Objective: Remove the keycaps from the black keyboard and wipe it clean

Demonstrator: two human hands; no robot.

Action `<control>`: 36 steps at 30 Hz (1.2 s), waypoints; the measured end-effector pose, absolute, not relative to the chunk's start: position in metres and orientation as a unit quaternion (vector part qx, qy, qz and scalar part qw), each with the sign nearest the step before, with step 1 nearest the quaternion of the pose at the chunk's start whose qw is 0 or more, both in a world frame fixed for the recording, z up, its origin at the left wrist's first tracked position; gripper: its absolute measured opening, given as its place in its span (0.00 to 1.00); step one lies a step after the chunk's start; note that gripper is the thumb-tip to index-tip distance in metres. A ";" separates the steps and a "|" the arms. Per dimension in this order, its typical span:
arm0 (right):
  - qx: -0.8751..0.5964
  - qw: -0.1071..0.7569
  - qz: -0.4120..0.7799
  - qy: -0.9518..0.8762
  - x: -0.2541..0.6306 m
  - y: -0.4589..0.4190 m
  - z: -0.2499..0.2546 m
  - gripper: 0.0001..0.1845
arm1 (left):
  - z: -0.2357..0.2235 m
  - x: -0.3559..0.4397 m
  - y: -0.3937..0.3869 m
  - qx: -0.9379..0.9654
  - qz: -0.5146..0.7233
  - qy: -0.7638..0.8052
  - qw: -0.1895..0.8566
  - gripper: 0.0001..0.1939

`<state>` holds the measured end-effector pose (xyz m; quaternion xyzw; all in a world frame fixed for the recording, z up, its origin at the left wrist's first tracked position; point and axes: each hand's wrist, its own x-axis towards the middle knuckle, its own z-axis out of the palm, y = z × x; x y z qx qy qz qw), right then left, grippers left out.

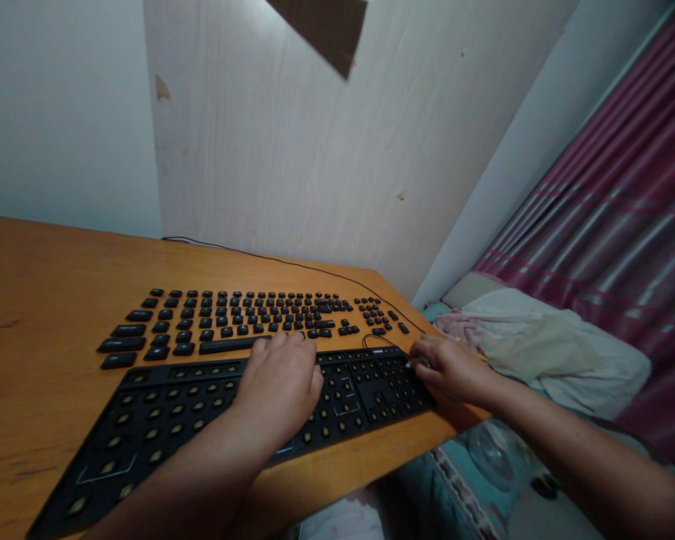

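Observation:
A black keyboard [379, 397] without its keycaps lies on the wooden table, its yellowish key posts bare. My left hand [284, 379] lies over the middle of the keyboard, its fingers bent down over the far edge and the thumb on top; the fingertips are hidden. At the keyboard's right end, my right hand [442, 364] is closed in a pinch. Something small and pale shows at its fingertips, too small to name. Beyond the keyboard, loose black keycaps [183, 349] are laid out in rows, with the long space bar [230, 345] nearest to my left hand.
A thin black cable [292, 262] runs along the back of the wooden table [45, 300] and down its right side. Right of the table are a bed with a white cloth [562, 349], a clear plastic container [492, 454] and a purple curtain [607, 217]. A pale panel stands behind.

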<state>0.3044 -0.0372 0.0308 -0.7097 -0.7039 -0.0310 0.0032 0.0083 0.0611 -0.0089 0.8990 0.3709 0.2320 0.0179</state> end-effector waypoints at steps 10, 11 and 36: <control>-0.726 -0.051 -0.016 -0.686 0.301 -0.026 0.032 0.05 | -0.005 0.009 0.060 0.899 0.205 0.386 0.032 0.10; -0.737 -0.035 0.003 -0.675 0.302 -0.025 0.031 0.06 | -0.005 0.009 0.060 0.898 0.205 0.387 0.031 0.10; -0.800 0.085 0.066 -0.590 0.290 -0.013 0.009 0.04 | -0.006 0.012 0.058 0.901 0.212 0.379 0.024 0.09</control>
